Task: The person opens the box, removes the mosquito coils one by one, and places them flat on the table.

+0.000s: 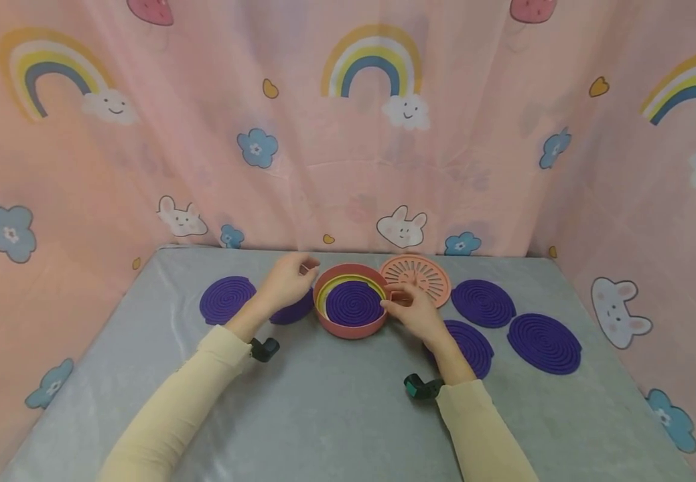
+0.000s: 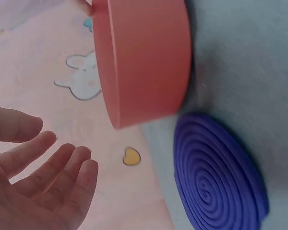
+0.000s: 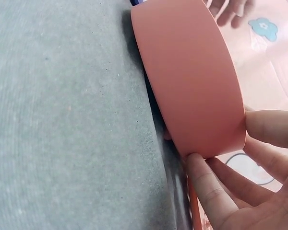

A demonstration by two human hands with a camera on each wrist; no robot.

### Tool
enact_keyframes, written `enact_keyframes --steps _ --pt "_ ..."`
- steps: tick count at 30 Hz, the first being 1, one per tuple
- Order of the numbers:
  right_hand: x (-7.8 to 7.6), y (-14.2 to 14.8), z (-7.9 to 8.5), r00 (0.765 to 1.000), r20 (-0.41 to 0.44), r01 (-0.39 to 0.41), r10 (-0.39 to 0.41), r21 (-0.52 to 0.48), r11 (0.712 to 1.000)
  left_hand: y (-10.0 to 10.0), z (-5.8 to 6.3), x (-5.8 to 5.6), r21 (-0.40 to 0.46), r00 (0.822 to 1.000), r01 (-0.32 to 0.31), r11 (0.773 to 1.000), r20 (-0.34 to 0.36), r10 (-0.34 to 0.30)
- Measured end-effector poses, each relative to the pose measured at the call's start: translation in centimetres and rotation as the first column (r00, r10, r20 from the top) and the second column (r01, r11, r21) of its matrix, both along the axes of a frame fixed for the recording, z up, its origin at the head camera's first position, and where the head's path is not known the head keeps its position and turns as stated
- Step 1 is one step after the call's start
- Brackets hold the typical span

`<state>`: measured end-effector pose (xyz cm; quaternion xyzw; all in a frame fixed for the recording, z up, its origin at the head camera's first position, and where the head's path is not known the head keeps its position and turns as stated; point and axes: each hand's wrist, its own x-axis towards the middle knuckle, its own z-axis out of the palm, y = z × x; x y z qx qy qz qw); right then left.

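Note:
A round salmon-pink box [image 1: 350,331] stands toward the back of the table, a purple mosquito coil [image 1: 355,305] lying inside it within a yellow inner ring [image 1: 322,294]. My right hand [image 1: 416,313] grips the box's right side, thumb on the rim and fingertips low on the wall [image 3: 187,81]. To the left of the box my left hand [image 1: 287,281] hovers with loosely bent fingers, holding nothing; the left wrist view shows it apart from the box wall [image 2: 149,62]. Below this hand lies another purple coil [image 2: 206,179], partly hidden in the head view.
A slotted pink lid [image 1: 416,276] lies behind the box at right. One more coil [image 1: 227,300] is at the far left; three coils, one [image 1: 544,343] outermost, lie on the right, one partly under my right forearm. A patterned pink curtain [image 1: 335,187] borders the grey-covered table [image 1: 335,415].

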<state>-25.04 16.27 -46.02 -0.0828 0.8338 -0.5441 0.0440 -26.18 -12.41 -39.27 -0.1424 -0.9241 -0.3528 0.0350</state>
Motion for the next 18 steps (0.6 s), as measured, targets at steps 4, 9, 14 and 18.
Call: enact_keyframes --steps 4,9,14,18 --pt "0.0 0.0 0.1 1.000 -0.003 -0.001 0.001 0.003 1.000 0.9 0.2 -0.2 0.015 1.000 0.019 1.000 0.001 -0.020" --pt "0.0 0.0 0.1 1.000 -0.002 -0.002 0.002 0.008 1.000 2.3 0.0 -0.5 0.037 0.999 0.042 0.998 -0.003 -0.042" --pt "0.0 0.0 0.0 1.000 0.003 0.000 0.000 0.012 1.000 4.0 -0.5 -0.6 0.036 0.999 0.049 0.998 0.011 -0.050" --pt "0.0 0.0 0.0 1.000 0.009 0.000 0.000 0.014 1.000 5.2 -1.1 -0.8 0.049 0.997 0.049 0.998 0.050 -0.051"
